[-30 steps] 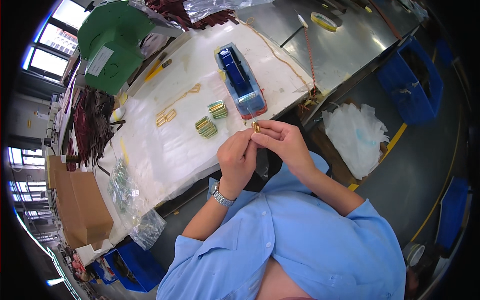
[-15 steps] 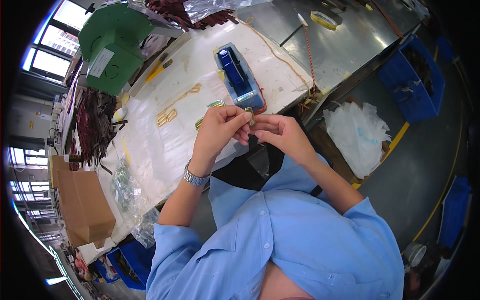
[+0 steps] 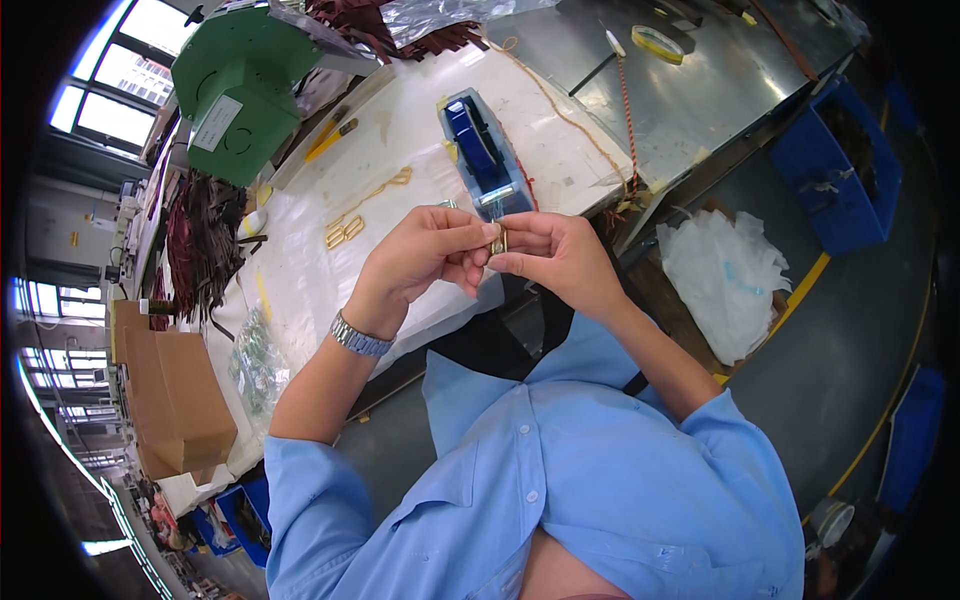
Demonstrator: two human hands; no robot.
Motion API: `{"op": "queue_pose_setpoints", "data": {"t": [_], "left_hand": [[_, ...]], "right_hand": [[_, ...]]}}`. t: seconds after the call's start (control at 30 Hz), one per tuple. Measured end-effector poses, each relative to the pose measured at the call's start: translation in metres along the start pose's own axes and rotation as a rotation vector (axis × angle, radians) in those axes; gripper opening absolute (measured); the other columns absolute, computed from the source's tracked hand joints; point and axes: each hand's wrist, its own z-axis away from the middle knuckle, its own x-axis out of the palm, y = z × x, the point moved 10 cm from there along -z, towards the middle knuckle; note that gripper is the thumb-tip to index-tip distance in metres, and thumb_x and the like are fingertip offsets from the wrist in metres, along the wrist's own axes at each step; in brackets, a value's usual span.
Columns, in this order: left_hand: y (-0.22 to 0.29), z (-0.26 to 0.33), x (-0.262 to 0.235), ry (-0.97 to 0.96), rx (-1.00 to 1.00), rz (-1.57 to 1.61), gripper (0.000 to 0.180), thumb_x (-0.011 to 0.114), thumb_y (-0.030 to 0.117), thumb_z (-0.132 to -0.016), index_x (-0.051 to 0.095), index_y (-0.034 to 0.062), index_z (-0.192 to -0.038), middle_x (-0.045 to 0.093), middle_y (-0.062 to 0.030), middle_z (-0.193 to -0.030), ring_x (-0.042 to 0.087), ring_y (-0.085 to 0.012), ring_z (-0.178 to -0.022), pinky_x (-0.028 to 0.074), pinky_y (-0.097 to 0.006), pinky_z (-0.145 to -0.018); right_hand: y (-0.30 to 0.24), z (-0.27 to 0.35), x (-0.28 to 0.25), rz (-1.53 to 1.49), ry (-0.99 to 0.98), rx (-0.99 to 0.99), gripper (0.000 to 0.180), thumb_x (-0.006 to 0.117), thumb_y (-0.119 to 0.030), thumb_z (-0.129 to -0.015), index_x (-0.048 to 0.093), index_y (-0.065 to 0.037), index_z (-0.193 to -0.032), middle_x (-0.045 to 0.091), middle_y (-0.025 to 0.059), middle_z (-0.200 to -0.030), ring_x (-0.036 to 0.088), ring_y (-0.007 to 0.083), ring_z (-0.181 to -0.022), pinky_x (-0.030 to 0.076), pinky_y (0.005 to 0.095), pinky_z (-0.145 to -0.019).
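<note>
Brass-coloured small metal piece (image 3: 499,240) pinched btwn both hands, held up just over the near edge of the white-covered bench (image 3: 300,290). L hand (image 3: 425,255) closed, thumb + fingers gripping the piece from the left; R hand (image 3: 560,255) closed too, fingertips on it from the right. Hands touching each other at the piece. Blue tape dispenser (image 3: 482,155) on the bench right behind my hands, twd its right edge. More gold-coloured clips (image 3: 345,233) lying mid-bench, left of the dispenser, well apart from the hands. Green machine (image 3: 240,85) at far left corner. Can't tell the piece's exact shape, too small. Metal watch (image 3: 360,338) on L wrist.
</note>
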Motion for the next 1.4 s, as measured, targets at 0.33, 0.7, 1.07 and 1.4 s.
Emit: {"op": "queue_pose_setpoints", "data": {"t": [0.33,0.7,1.07,1.4], "left_hand": [[-0.028,-0.022,-0.005,-0.063,-0.247,0.119,0.022,0.073,0.017,-0.104,0.07,-0.0003,-0.091,0.07,-0.0073,-0.077,0.07,-0.017,-0.058,0.06,-0.028,-0.055],[-0.004,0.01,-0.004,0.223,0.238,-0.222,0.017,0.075,0.013,-0.101,0.071,-0.003,-0.105,0.069,-0.0048,-0.079,0.07,-0.0156,-0.066,0.062,-0.029,-0.063],[0.022,0.062,0.046,0.646,1.029,-0.906,0.039,0.078,-0.004,-0.088,0.068,-0.0002,-0.126,0.075,-0.0147,-0.094,0.076,-0.0263,-0.079,0.06,-0.036,-0.07],[-0.022,0.016,0.057,0.39,0.737,-0.674,0.017,0.072,0.004,-0.093,0.066,0.0012,-0.108,0.071,-0.0223,-0.089,0.071,-0.0403,-0.081,0.056,-0.042,-0.069]], "right_hand": [[0.011,-0.001,-0.007,0.072,0.079,-0.01,0.041,0.08,-0.012,-0.097,0.07,0.008,-0.131,0.081,0.0111,-0.112,0.077,0.0144,-0.105,0.06,0.0278,-0.094],[0.008,-0.003,-0.015,0.066,0.149,-0.039,0.039,0.083,-0.013,-0.096,0.072,0.009,-0.126,0.081,0.0117,-0.112,0.076,0.0129,-0.102,0.06,0.0272,-0.093],[0.003,-0.007,-0.01,0.135,0.202,-0.001,0.035,0.08,-0.017,-0.099,0.074,0.009,-0.123,0.083,0.0136,-0.102,0.077,0.0117,-0.092,0.061,0.0256,-0.08],[0.043,0.024,-0.039,0.202,0.233,0.28,0.033,0.078,-0.02,-0.101,0.077,0.008,-0.118,0.081,0.0102,-0.094,0.075,0.0108,-0.076,0.06,0.0241,-0.067]]}}
